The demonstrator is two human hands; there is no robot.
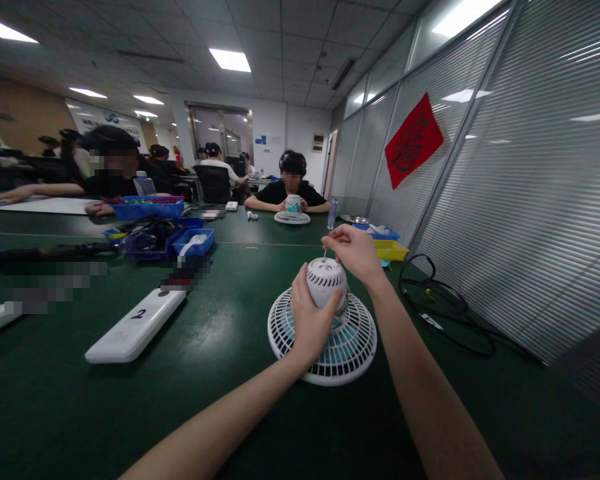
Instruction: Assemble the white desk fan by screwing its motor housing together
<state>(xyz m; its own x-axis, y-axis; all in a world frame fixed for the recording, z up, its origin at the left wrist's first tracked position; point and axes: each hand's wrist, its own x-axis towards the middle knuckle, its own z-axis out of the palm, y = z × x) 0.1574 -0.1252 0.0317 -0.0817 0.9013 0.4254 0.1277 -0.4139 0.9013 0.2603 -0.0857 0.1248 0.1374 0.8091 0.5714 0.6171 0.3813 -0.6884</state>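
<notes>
A small white fan lies face down on the green table, its round grille flat on the top and pale blue blades showing through the slots. My left hand is closed around the vented motor housing, thumb on the near side and fingers on the left. Above the housing, my right hand pinches a thin pale stick. The stick stands nearly upright, its lower end at the top of the housing. Whether that end sits in a hole or only touches the surface, I cannot tell.
On the left lie a white power bank marked 2 and blue trays with cables. A yellow tray, a clear bottle and a black cable are to the right. Across the table, a person handles a similar fan.
</notes>
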